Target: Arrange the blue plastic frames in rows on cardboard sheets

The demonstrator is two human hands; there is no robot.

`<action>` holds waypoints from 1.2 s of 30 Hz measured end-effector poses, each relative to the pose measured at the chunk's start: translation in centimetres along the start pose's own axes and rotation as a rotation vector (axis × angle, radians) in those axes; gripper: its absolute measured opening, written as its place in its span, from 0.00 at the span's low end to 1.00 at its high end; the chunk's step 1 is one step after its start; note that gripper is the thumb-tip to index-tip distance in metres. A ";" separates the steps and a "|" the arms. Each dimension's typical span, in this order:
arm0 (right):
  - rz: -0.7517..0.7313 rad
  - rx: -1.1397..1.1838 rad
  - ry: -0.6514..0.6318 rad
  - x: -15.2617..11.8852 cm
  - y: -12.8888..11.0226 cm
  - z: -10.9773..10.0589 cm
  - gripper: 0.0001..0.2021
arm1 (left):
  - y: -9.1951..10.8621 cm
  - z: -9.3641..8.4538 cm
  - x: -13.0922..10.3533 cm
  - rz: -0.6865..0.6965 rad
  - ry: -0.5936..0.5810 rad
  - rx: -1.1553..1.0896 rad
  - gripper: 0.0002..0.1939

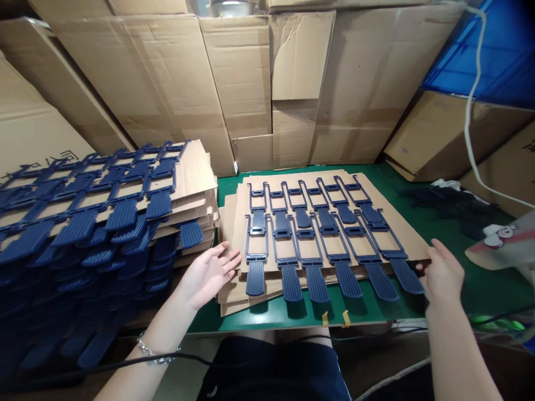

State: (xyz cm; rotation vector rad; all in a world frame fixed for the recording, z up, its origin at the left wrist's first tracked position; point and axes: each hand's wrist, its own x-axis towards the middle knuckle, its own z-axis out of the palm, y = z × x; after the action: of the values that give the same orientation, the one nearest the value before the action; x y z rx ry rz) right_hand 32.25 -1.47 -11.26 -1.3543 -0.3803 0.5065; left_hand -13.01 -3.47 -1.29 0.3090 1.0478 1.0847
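Note:
In front of me a cardboard sheet (395, 231) lies on a few more sheets, bearing two rows of dark blue plastic frames (336, 245) with ribbed tabs. The nearer tabs (315, 283) stick out past its front edge. My right hand (446, 273) pinches the sheet's right corner, thumb above and fingers partly hidden below. At the left edge, my left hand (214, 272) is palm up with its fingers spread, close to or touching the cardboard; whether it bears any weight I cannot tell.
A tall pile of cardboard layers (193, 170) with similar blue parts (125, 214) stands left on the green table (267, 318). Cardboard boxes (167, 72) wall off the back. Dark pieces (449, 203) lie at the right, near a hanging white cable (470, 111). Yellow tape bits (346, 318) mark the front edge.

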 end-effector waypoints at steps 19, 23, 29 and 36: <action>0.413 -0.330 -0.377 3.9 -4.1 -3.1 0.18 | 0.5 -0.4 0.6 -0.076 -0.094 0.027 0.12; 0.434 -0.367 -0.458 4.4 -4.0 -1.8 0.20 | -0.4 0.4 1.0 -0.057 -0.104 0.126 0.16; 0.370 -0.359 -0.414 4.3 -3.4 -1.4 0.22 | -2.1 2.2 2.0 -0.031 -0.179 0.154 0.12; 0.359 -0.284 -0.350 4.3 -3.9 -1.0 0.20 | -2.5 3.1 2.6 -0.003 -0.124 0.134 0.13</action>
State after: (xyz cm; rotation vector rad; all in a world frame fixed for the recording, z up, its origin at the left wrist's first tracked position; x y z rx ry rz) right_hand 36.82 -0.43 -7.71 -1.6215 -0.5110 1.0256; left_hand -8.88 -1.66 -2.82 0.4763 1.0107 0.9817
